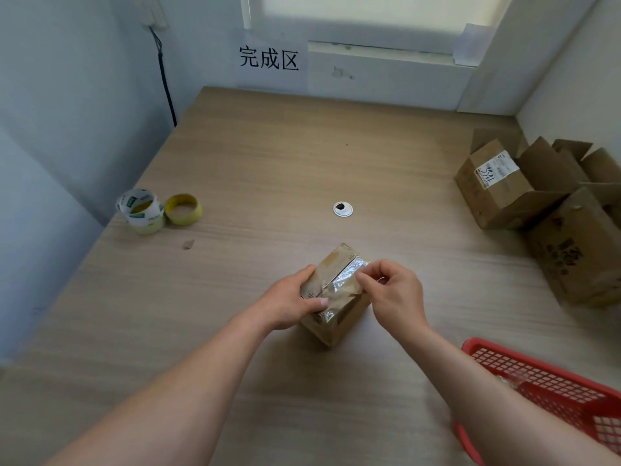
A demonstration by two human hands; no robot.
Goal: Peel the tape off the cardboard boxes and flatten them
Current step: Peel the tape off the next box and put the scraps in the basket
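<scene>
My left hand (289, 302) holds the box (331, 331) firmly; my right hand (396, 297) pinches the tape (346, 277). If I pull too steeply, the tape can tear.

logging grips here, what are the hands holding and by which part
The left hand grips the small box by its left side, thumb on top; the right hand pinches the clear tape on the box's top.

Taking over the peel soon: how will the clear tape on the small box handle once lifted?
Probably floppy and clingy: the clear tape looks thin and crinkled where the right hand pinches it. Pulling will likely drag the small box, which looks light, unless the left hand braces it.
</scene>
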